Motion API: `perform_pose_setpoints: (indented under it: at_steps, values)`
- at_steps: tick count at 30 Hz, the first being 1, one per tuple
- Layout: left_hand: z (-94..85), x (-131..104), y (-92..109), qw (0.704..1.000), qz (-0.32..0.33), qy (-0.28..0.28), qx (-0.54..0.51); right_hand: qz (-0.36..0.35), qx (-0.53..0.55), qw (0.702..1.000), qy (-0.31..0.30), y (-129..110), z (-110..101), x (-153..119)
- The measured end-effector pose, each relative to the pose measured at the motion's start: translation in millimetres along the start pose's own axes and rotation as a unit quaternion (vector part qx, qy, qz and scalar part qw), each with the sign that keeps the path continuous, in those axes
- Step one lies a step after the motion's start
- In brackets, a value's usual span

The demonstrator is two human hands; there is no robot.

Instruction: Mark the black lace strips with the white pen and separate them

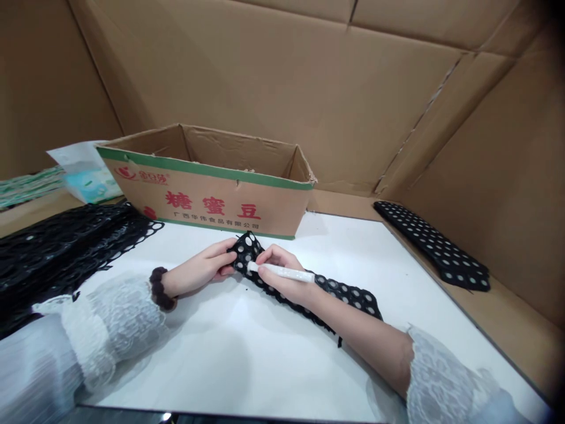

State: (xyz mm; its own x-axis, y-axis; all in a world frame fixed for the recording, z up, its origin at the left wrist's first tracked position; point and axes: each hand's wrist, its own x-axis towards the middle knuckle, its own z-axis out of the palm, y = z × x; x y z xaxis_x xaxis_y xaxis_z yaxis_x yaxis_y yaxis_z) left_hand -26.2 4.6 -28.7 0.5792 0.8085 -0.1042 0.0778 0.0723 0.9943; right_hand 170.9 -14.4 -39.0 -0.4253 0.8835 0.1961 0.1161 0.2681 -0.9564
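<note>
A black fabric strip point(348, 295) with rows of pale round dots or holes lies slantwise on the white board point(198, 347). Its far left end is lifted and pinched by my left hand point(207, 263), thumb and fingers closed on the edge. My right hand point(282, 274) grips a white pen-like tool point(289, 272), its tip against the strip close to my left fingers. What the tip does there is too small to make out. My right wrist and forearm cover part of the strip's middle.
Behind the strip stands an open cardboard box point(207, 191) with red lettering. Black lace-like material point(66, 253) is heaped at the left, near a plastic packet point(90, 176) and green-white strands point(30, 187). More dotted black strips point(432, 241) lie at the right. Cardboard walls point(273, 76) enclose the area.
</note>
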Motion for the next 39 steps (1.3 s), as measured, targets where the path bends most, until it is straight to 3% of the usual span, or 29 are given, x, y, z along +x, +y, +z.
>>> perform_pose_setpoints:
  at_steps: [2,4,9,11,12,18,21,29,39]
  values:
    - [0.3,-1,1,0.996,0.025,0.024,0.082,0.007,0.019,1.0,-0.003,-1,0,2]
    - [3.4,-4,4,0.973,0.063,0.052,0.215,-0.002,0.025,1.0,0.0,-1,1,3]
    - [21.4,-11,9,0.849,0.097,0.061,0.516,-0.02,-0.037,0.999,0.008,1,10,3]
    - [25.7,-13,10,0.818,0.093,0.065,0.563,-0.018,-0.08,0.996,0.022,1,14,3]
    - [25.8,-14,11,0.818,0.094,0.068,0.564,-0.018,-0.096,0.995,0.032,1,15,2]
    - [7.1,-7,10,0.931,0.092,0.094,0.339,0.02,-0.128,0.989,0.069,-3,13,4]
    - [1.6,-3,5,0.966,0.077,0.088,0.231,0.048,-0.098,0.991,0.082,-3,9,6]
    - [5.7,-4,2,0.991,0.049,0.075,0.103,0.089,-0.057,0.993,0.056,-11,7,5]
    - [6.0,-4,4,0.995,0.044,0.065,0.065,0.094,-0.062,0.992,0.06,-11,6,6]
